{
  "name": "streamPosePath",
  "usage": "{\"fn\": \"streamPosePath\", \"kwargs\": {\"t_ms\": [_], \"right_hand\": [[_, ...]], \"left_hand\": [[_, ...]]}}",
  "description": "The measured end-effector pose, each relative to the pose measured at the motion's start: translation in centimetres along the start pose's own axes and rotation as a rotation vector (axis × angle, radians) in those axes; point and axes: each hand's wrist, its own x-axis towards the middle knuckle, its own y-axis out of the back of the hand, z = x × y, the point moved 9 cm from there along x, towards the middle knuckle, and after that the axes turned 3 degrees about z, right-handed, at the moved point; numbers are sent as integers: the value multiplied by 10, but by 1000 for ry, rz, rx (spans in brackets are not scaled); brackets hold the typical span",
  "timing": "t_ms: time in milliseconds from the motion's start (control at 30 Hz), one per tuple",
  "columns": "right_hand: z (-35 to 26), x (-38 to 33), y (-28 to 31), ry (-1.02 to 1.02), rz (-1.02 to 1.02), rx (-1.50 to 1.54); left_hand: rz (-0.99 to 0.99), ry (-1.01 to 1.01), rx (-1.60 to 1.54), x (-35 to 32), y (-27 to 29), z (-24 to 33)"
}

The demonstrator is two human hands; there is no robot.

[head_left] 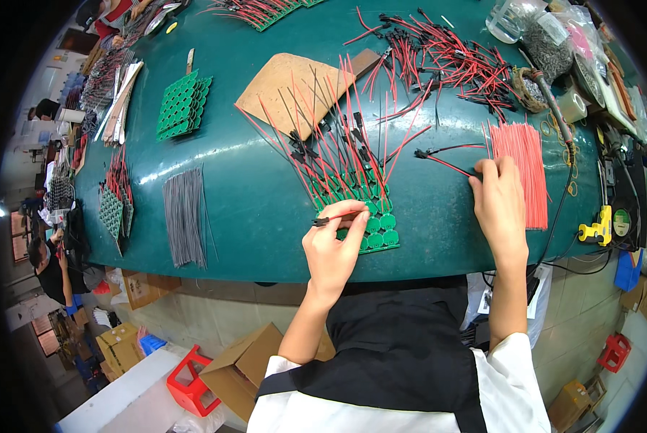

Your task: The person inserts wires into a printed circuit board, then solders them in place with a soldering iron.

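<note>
My left hand point(332, 249) pinches a short red and black wire point(336, 218) just above a green panel of round circuit boards point(370, 222) at the table's front edge. Many red and black leads point(334, 141) fan up from that panel. My right hand point(498, 202) grips the end of a red and black lead with a black connector point(439, 156), right beside a bundle of straight red wires point(523, 169).
The green table point(251, 195) carries a bundle of grey wires point(185, 215), another green board panel point(182, 106), a brown cork sheet point(284, 86), a heap of connector leads point(453, 61), tape rolls point(571, 106) and a yellow tool point(597, 231). Cardboard boxes point(240, 368) and a red stool point(190, 382) stand below. A person point(49, 263) works at far left.
</note>
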Motion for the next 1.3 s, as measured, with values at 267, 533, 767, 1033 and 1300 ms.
{"fn": "streamPosePath", "kwargs": {"t_ms": [267,533,767,1033,1300], "right_hand": [[-5,-14,-16,-25,-53,165],[-2,-27,-7,-262,-7,590],[1,-31,6,-321,53,684],[2,-46,-1,-441,40,883],[-2,-53,-8,-500,-19,1118]], "left_hand": [[-10,-16,63,-2,0,2],[1,-53,55,-3,-3,3],[23,-79,91,-3,-1,5],[60,-119,128,-6,-2,8],[13,-210,215,-3,-10,14]]}}
